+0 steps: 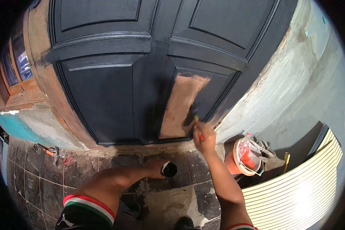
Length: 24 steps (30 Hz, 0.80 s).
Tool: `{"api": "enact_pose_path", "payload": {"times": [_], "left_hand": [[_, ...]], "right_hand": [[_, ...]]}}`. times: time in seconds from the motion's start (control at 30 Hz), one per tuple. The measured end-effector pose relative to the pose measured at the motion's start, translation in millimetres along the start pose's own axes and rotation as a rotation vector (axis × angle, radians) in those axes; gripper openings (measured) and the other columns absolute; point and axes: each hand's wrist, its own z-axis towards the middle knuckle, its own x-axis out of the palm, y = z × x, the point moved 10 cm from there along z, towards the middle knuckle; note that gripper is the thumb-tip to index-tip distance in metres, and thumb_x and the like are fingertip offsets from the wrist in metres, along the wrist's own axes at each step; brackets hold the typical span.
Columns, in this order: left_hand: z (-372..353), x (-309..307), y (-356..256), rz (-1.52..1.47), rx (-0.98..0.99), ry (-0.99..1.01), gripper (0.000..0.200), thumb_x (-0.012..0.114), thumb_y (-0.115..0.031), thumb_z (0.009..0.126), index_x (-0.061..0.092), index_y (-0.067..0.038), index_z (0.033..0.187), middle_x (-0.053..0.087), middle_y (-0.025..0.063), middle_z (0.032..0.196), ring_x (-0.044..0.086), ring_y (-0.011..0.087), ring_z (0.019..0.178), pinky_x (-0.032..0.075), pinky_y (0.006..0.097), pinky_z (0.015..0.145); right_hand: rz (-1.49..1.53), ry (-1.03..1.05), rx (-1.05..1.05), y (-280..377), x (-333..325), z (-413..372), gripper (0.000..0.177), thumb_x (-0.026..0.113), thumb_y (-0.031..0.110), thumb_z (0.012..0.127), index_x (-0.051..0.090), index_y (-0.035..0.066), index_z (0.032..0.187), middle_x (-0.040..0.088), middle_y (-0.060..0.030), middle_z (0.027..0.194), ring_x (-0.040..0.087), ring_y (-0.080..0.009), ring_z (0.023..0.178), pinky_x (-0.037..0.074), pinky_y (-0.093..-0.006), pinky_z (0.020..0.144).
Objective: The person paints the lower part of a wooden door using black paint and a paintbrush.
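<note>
My right hand (205,138) is closed around a paintbrush (196,118) at the lower right panel of a door (157,50). The brush's tip meets the panel beside a bare brown patch (178,101); dark paint covers the rest of that panel. A bit of red shows between my fingers. Low over the floor, my left hand (154,168) grips a small cup of dark paint (169,169) from its left side. Black paint shows inside the cup, and a pale piece is visible on its rim. My left fingers are partly hidden behind the cup.
An orange bucket (234,163) holding a plastic bottle and other items stands right of the door. Near it lies a ribbed cream panel (295,184). Pliers (68,158) and other tools lie on the tiled floor (38,188) at left. A wooden-framed window (21,69) is at far left.
</note>
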Motion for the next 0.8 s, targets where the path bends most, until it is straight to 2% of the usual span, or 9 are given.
{"api": "enact_pose_path", "payload": {"times": [0.1, 0.2, 0.33, 0.4, 0.47, 0.53, 0.63, 0.77, 0.8], "left_hand": [[1.5, 1.4, 1.4, 0.027, 0.022, -0.048, 0.101, 0.096, -0.04, 0.072, 0.049, -0.017, 0.159, 0.059, 0.0178, 0.151, 0.053, 0.0399, 0.142, 0.044, 0.0513, 0.12], [-1.0, -7.4, -9.5, 0.014, 0.016, 0.009, 0.101, 0.095, -0.04, 0.073, 0.049, -0.017, 0.16, 0.059, 0.0182, 0.151, 0.053, 0.0403, 0.142, 0.046, 0.0513, 0.118], [-5.3, -3.7, -7.2, 0.025, 0.015, 0.006, 0.099, 0.096, -0.04, 0.073, 0.051, -0.017, 0.158, 0.06, 0.0184, 0.15, 0.055, 0.0405, 0.14, 0.047, 0.0518, 0.117], [-4.8, 0.7, -2.2, 0.026, 0.021, -0.002, 0.098, 0.096, -0.04, 0.073, 0.052, -0.017, 0.157, 0.06, 0.0181, 0.149, 0.056, 0.0404, 0.139, 0.047, 0.0522, 0.117], [-1.8, 2.0, 1.2, 0.002, 0.016, 0.023, 0.098, 0.096, -0.04, 0.072, 0.052, -0.017, 0.156, 0.06, 0.0175, 0.15, 0.057, 0.0401, 0.138, 0.047, 0.0525, 0.117], [-3.9, 0.6, -1.1, 0.022, 0.036, -0.023, 0.099, 0.097, -0.04, 0.072, 0.052, -0.017, 0.156, 0.061, 0.0172, 0.149, 0.057, 0.0404, 0.137, 0.048, 0.0527, 0.116], [-6.0, -14.1, -10.2, -0.007, 0.021, 0.002, 0.1, 0.097, -0.041, 0.071, 0.052, -0.017, 0.157, 0.062, 0.0172, 0.147, 0.058, 0.0404, 0.137, 0.049, 0.0525, 0.115], [-3.9, -20.4, -17.4, 0.034, 0.05, -0.033, 0.101, 0.096, -0.047, 0.071, 0.052, -0.015, 0.157, 0.07, 0.016, 0.129, 0.065, 0.0385, 0.121, 0.051, 0.0523, 0.108], [-4.3, -19.7, -17.8, 0.031, 0.025, -0.014, 0.1, 0.096, -0.044, 0.07, 0.053, -0.015, 0.156, 0.068, 0.0166, 0.134, 0.063, 0.0389, 0.126, 0.05, 0.052, 0.11]], "right_hand": [[0.132, 0.351, 0.221, -16.7, 36.4, -28.6, 0.02, 0.074, 0.004, 0.087, 0.078, -0.003, 0.106, 0.076, -0.0258, 0.098, 0.074, -0.045, 0.089, 0.059, -0.0482, 0.08], [0.024, 0.516, 0.361, -51.8, 43.4, -10.3, 0.017, 0.072, 0.008, 0.089, 0.08, -0.003, 0.099, 0.077, -0.0248, 0.094, 0.074, -0.0454, 0.089, 0.059, -0.0491, 0.08], [0.172, -0.031, 0.166, -18.2, -54.2, 99.0, 0.021, 0.069, 0.01, 0.09, 0.081, -0.003, 0.101, 0.08, -0.0212, 0.095, 0.078, -0.0332, 0.089, 0.059, -0.0421, 0.084], [0.161, -0.213, 0.208, 15.6, -98.9, 122.7, 0.017, 0.072, 0.007, 0.094, 0.08, -0.003, 0.106, 0.079, -0.0201, 0.097, 0.077, -0.0296, 0.086, 0.058, -0.0368, 0.08], [0.113, -0.383, 0.043, 38.6, -114.2, 117.7, 0.016, 0.075, 0.004, 0.094, 0.079, -0.003, 0.108, 0.078, -0.0211, 0.1, 0.077, -0.0315, 0.086, 0.059, -0.0378, 0.079], [0.032, -0.394, -0.092, 36.2, -86.7, 90.7, 0.013, 0.075, 0.002, 0.094, 0.077, -0.003, 0.106, 0.078, -0.0219, 0.101, 0.077, -0.0349, 0.086, 0.061, -0.0415, 0.081], [0.034, -0.106, -0.103, 8.8, -12.7, 24.4, 0.022, 0.076, 0.004, 0.088, 0.074, -0.001, 0.109, 0.076, -0.0232, 0.105, 0.075, -0.0394, 0.091, 0.06, -0.0458, 0.081], [0.039, 0.397, 0.266, -21.9, 37.9, -20.6, 0.016, 0.073, 0.006, 0.088, 0.078, -0.001, 0.102, 0.076, -0.0241, 0.098, 0.075, -0.04, 0.087, 0.06, -0.0453, 0.081], [0.042, 0.524, 0.366, -28.0, 45.3, -28.0, 0.015, 0.072, 0.006, 0.088, 0.079, -0.001, 0.1, 0.076, -0.0242, 0.096, 0.075, -0.0401, 0.087, 0.06, -0.0452, 0.081]]}}
